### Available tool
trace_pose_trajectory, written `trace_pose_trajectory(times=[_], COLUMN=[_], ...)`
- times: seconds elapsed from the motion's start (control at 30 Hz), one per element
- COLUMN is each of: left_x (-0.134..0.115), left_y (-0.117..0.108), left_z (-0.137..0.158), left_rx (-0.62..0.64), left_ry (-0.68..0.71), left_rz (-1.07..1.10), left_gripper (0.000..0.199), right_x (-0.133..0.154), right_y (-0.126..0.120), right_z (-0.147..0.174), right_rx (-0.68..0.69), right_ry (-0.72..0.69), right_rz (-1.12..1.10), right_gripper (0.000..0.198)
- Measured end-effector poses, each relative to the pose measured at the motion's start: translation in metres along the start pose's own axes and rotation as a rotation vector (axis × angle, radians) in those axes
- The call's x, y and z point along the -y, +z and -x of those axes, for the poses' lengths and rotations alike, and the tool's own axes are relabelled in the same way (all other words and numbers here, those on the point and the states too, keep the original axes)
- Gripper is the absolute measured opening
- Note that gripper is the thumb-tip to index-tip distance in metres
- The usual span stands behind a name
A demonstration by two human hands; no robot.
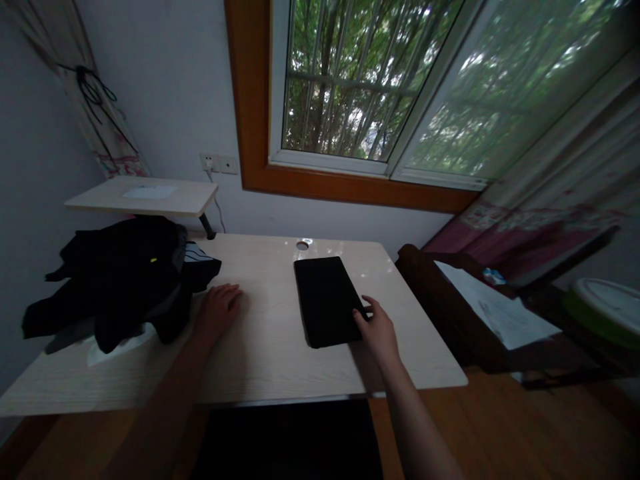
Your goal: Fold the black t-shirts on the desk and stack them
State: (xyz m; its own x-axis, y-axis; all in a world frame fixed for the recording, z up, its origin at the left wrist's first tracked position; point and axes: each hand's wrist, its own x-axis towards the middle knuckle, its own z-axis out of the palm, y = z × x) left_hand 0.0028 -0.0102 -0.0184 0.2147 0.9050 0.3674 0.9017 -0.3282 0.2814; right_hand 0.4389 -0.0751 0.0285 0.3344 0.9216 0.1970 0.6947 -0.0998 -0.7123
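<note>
The right hand pinches the flat black case by its edge, likely steadying it, while the left hand, fingers loosely extended, rests on the tabletop, perhaps for support.

Head view: single camera, worn on the person's head, facing forward and down.
The camera sits above the near side of the desk and faces across it toward the window in the far wall. Range to the desktop is close; the left hand and right hand lie within the middle of the field. Coverage is wide, from the tied curtain at far left to the floor at near right.
</note>
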Motion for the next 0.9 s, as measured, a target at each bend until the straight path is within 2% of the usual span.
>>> trace_pose_trajectory(times=[0.07,0.17,0.3,0.43,0.6,0.67,0.77,0.83,0.9], left_x=[-0.002,-0.002,0.001,0.002,0.0,0.001,0.003,0.006,0.011], left_y=[-0.002,-0.002,0.0,0.001,0.001,0.001,0.001,0.001,0.002], left_z=[0.0,0.0,0.0,0.0,0.001,0.001,0.0,0.0,-0.001], left_rx=[0.005,0.014,0.018,0.02,0.02,0.013,-0.011,-0.041,-0.075], left_ry=[-0.002,-0.005,-0.001,-0.006,-0.013,-0.022,-0.06,-0.11,-0.182], left_rz=[-0.002,-0.006,0.003,0.012,0.03,0.05,0.105,0.153,0.192], left_gripper=[0.035,0.036,0.036,0.036,0.037,0.037,0.038,0.039,0.04], right_x=[-0.001,0.0,0.014,0.046,0.106,0.131,0.162,0.172,0.17], right_y=[-0.004,-0.008,-0.01,-0.003,0.02,0.031,0.045,0.051,0.057], right_z=[-0.002,-0.005,-0.008,-0.007,0.008,0.023,0.049,0.061,0.065], right_rx=[0.053,0.135,0.114,0.074,0.073,0.145,0.472,0.624,0.66], right_ry=[0.015,0.025,-0.015,-0.069,-0.272,-0.363,-0.568,-0.659,-0.689], right_rz=[0.034,-0.034,-0.179,-0.335,-0.395,-0.399,-0.427,-0.435,-0.425], right_gripper=[0.054,0.051,0.049,0.046,0.033,0.032,0.037,0.039,0.037])
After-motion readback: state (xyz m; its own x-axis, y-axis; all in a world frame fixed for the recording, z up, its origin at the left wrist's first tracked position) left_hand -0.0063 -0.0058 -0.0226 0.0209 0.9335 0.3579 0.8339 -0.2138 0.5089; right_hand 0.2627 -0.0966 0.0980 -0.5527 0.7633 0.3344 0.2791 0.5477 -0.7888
